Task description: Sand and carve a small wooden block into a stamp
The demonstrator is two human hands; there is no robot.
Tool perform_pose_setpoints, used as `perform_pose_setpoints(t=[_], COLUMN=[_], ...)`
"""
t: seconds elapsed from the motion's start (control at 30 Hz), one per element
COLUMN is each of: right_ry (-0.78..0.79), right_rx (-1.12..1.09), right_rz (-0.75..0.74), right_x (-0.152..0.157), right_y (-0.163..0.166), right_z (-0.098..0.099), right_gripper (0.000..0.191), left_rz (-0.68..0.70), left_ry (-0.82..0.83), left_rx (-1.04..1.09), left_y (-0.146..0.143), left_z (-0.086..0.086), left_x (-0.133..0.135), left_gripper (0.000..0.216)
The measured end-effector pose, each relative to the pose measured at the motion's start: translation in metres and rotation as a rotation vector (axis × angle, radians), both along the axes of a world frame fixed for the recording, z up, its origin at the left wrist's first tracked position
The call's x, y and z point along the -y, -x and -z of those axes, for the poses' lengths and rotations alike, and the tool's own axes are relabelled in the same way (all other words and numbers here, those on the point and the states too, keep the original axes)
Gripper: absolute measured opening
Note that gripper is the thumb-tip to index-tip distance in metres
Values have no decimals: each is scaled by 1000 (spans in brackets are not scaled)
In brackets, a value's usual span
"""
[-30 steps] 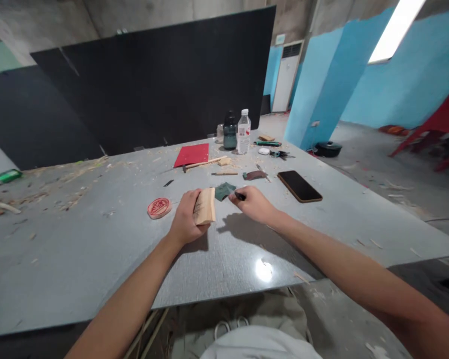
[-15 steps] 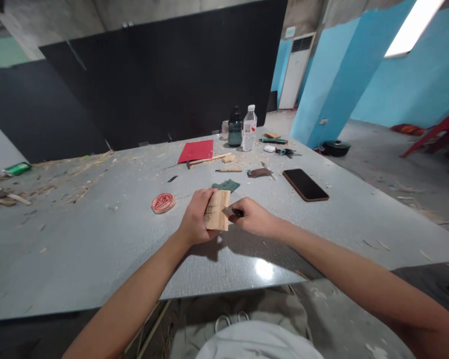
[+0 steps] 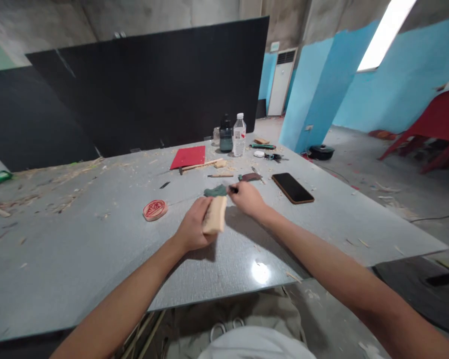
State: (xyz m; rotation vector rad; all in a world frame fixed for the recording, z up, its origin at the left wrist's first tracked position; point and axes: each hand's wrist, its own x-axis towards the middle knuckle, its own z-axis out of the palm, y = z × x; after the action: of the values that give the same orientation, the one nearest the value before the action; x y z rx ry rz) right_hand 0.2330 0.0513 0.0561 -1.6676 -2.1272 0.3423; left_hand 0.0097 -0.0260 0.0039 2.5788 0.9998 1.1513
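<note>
A pale wooden block (image 3: 216,215), blurred and with dark marks on its left face, is gripped by my left hand (image 3: 195,223) above the table. My right hand (image 3: 247,199) is closed around the dark handle of a knife (image 3: 233,189), its blade hardly visible now. The knife is apart from the block, up and to its right. Behind the block a green cloth-like piece (image 3: 215,191) lies flat. To the left of my left hand sits a wooden disc with a red carved design (image 3: 155,210).
On the grey table (image 3: 97,259) lie a phone (image 3: 292,188), a red sheet (image 3: 188,157), a thin wooden-handled tool (image 3: 220,175) and scattered wood shavings. A clear bottle (image 3: 239,137) and a dark bottle (image 3: 226,135) stand at the back. A red chair (image 3: 430,124) is at far right.
The knife in my right hand has moved away from the block, up and forward. My left hand has turned the block, so its end now faces more to the right. The camera view has shifted slightly.
</note>
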Motion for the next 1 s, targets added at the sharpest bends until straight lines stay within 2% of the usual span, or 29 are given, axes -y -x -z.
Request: perform_pose_setpoints(t=[0.1, 0.17, 0.27, 0.4, 0.47, 0.57, 0.77, 0.87, 1.0], right_ry=[-2, -30, -30, 75, 94, 128, 164, 106, 21], right_rx=[-49, -106, -209, -365, -397, -401, -427, -373, -259], right_rz=[186, 165, -47, -367, -461, -525, -559, -514, -429], right_x=[-20, -24, -11, 25, 41, 56, 62, 63, 61], right_y=[-22, -31, -24, 6, 16, 22, 22, 19, 15], right_z=[3, 6, 13, 22, 22, 20, 18, 13, 5], right_gripper=[33, 31, 35, 44, 44, 41, 31, 25, 24], left_rz=[86, 64, 1, -9, 7, 52, 139, 132, 35], left_ry=[-79, -90, -47, 60, 99, 144, 278, 207, 70], left_rx=[-151, -109, 44, 227, 291, 373, 383, 338, 207], left_y=[-3, -6, -4, 9, 11, 7, -4, -5, -1], left_z=[-4, -7, -8, -3, 0, 1, 1, -2, -5], left_x=[10, 11, 5, -2, -2, -1, 6, 11, 14], left_gripper=[83, 83, 79, 76, 74, 71, 65, 61, 66])
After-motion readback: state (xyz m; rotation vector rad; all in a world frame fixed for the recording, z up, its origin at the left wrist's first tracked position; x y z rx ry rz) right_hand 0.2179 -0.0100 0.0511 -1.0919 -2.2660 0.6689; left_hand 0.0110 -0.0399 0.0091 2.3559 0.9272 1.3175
